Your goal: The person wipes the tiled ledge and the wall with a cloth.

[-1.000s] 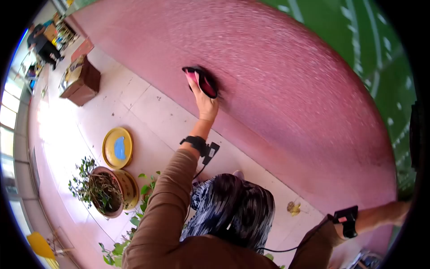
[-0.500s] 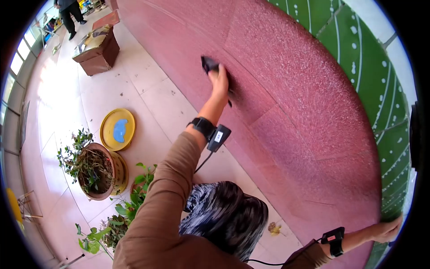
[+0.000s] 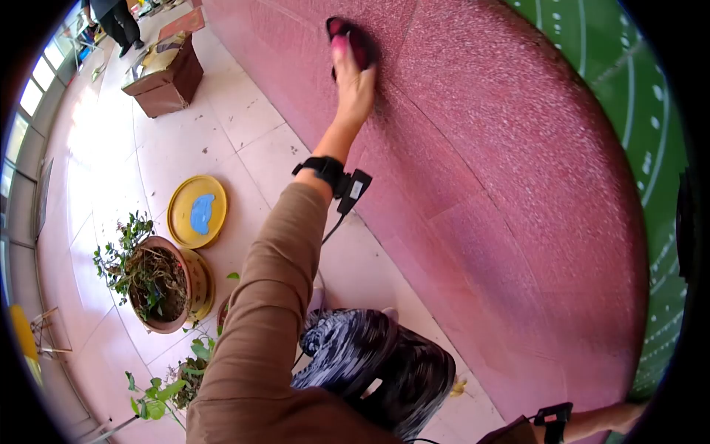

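Note:
My left hand (image 3: 356, 87) is wrapped round a black and pink cloth-like item (image 3: 360, 46), pressed against the red stone surface (image 3: 473, 163) near the top of the view. That item is blurred. Far down at the lower right, my right hand (image 3: 627, 416) rests at the edge where the red stone meets green tiles (image 3: 643, 126); its fingers are not clear. Both wrists wear black straps with small boxes.
Potted plants (image 3: 160, 285) and a yellow round lid (image 3: 197, 212) with a blue patch stand on the tiled floor at the left. Farther back are a brown box (image 3: 166, 78) and a person (image 3: 115, 22). A dry leaf (image 3: 458, 387) lies by my knees.
My left hand, with the black and pink item, has moved up and farther along the red surface. My right hand has shifted slightly lower in view, and the view has turned a little.

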The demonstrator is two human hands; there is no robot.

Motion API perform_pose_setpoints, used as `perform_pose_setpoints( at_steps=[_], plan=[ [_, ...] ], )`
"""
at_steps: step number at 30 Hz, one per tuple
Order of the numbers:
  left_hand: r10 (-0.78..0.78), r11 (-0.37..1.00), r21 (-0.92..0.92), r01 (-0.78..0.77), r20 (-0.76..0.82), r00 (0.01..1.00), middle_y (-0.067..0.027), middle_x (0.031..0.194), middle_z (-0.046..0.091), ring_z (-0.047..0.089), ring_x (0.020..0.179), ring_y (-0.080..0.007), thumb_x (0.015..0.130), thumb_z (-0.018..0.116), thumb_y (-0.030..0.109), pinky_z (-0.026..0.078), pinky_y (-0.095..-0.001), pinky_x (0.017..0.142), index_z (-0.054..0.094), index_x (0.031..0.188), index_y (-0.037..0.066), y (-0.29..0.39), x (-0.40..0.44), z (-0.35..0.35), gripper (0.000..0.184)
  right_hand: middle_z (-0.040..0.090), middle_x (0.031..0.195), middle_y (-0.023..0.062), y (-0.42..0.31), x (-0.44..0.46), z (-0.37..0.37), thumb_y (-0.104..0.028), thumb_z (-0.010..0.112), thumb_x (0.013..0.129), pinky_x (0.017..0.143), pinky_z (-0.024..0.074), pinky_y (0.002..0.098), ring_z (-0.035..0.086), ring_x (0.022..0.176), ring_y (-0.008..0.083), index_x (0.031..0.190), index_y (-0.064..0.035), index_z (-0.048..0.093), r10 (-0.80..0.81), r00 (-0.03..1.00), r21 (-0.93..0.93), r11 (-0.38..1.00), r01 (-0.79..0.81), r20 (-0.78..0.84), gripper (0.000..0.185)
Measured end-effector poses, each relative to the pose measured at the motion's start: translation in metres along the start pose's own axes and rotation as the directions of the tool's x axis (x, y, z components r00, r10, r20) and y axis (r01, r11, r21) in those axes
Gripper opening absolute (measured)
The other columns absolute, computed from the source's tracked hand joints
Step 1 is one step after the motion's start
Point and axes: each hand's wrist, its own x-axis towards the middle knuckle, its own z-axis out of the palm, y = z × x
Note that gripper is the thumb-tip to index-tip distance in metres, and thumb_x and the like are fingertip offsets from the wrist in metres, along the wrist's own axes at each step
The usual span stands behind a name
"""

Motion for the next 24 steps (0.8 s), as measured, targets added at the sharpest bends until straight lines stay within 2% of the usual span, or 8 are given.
perform_pose_setpoints(
  at_steps=[1,3,4,6,9,14,21,24],
  plan=[
    [-0.152,0.957,-0.256,0.137,-0.039,0.988,-0.0176,0.141,0.032,0.030,0.131,-0.0290,0.090,0.048,0.019,0.023,-0.0325,0.107,0.028,0.139,0.001,-0.014,-0.012,-0.003,0.056,0.053,0.081,0.0119,0.039,-0.002,-0.002,-0.023,0.054,0.092,0.078,0.0381,0.0368,0.048,0.081,0.0216,0.082,0.0020,0.057,-0.016,0.999,-0.192,0.981,0.021,0.030,0.027],
    [-0.349,0.932,-0.098,0.350,0.024,0.937,-0.0156,0.133,0.042,0.037,0.124,-0.0249,0.095,0.044,0.033,0.027,-0.0305,0.103,0.036,0.134,-0.002,-0.053,-0.030,-0.020,0.053,0.053,0.083,0.0122,-0.082,-0.002,0.005,-0.023,0.054,0.092,0.078,0.0375,0.0383,0.047,0.081,0.0227,0.083,0.0018,0.057,-0.137,0.989,0.069,0.988,0.141,-0.055,0.026],
    [-0.356,0.930,-0.095,0.356,0.021,0.934,-0.0156,0.133,0.042,0.037,0.124,-0.0249,0.095,0.044,0.033,0.027,-0.0305,0.103,0.036,0.134,-0.002,-0.077,-0.034,-0.030,0.053,0.053,0.084,0.0126,-0.064,0.002,0.003,-0.022,0.055,0.091,0.079,0.0372,0.0371,0.047,0.082,0.0228,0.082,0.0019,0.057,0.095,0.996,0.253,0.963,-0.090,-0.004,0.026],
    [-0.641,0.767,-0.033,0.641,0.006,0.768,-0.0143,0.135,0.041,0.038,0.124,-0.0237,0.092,0.041,0.053,0.028,-0.0313,0.103,0.029,0.140,0.002,-0.114,-0.039,-0.043,0.071,0.055,0.088,0.0148,-0.084,-0.002,-0.003,-0.024,0.051,0.094,0.080,0.0381,0.0382,0.048,0.086,0.0238,0.089,0.0019,0.057,-0.032,0.999,0.063,0.998,0.031,0.018,0.027],
    [-0.713,0.669,-0.280,0.688,0.018,0.701,-0.0091,0.125,0.048,0.044,0.115,-0.0192,0.093,0.044,0.046,0.034,-0.0323,0.098,0.035,0.135,0.003,-0.138,-0.056,-0.051,0.061,0.055,0.089,0.0155,-0.091,-0.010,0.006,-0.025,0.050,0.094,0.080,0.0385,0.0386,0.049,0.086,0.0243,0.091,0.0019,0.057,-0.023,1.000,0.029,0.999,0.023,0.008,0.028],
    [-0.924,0.250,-0.364,0.897,0.189,0.334,-0.0071,0.131,0.047,0.048,0.116,-0.0220,0.094,0.041,0.048,0.036,-0.0354,0.100,0.036,0.135,0.002,-0.167,-0.120,-0.053,0.062,0.056,0.090,0.0165,-0.099,-0.017,0.014,-0.026,0.048,0.095,0.080,0.0391,0.0394,0.050,0.087,0.0252,0.095,0.0020,0.056,-0.001,1.000,0.025,1.000,0.001,0.005,0.029],
    [-0.770,0.511,-0.446,0.735,0.143,0.622,-0.0067,0.147,0.023,0.027,0.132,-0.0214,0.088,0.040,0.060,0.025,-0.0382,0.107,0.019,0.144,0.010,-0.147,-0.048,-0.037,0.078,0.056,0.097,0.0204,-0.107,-0.018,0.007,-0.030,0.043,0.097,0.079,0.0409,0.0427,0.052,0.087,0.0296,0.105,0.0018,0.053,0.133,0.987,-0.031,0.991,-0.131,0.091,0.034],
    [-0.656,0.623,-0.454,0.636,0.138,0.742,-0.0094,0.143,0.031,0.030,0.129,-0.0228,0.089,0.040,0.059,0.026,-0.0386,0.105,0.021,0.144,0.010,-0.069,0.018,-0.036,0.076,0.055,0.097,0.0224,-0.081,-0.016,0.009,-0.029,0.043,0.098,0.077,0.0413,0.0446,0.053,0.086,0.0313,0.107,0.0027,0.054,-0.223,0.971,-0.240,0.942,0.236,0.082,0.034]
  ],
)
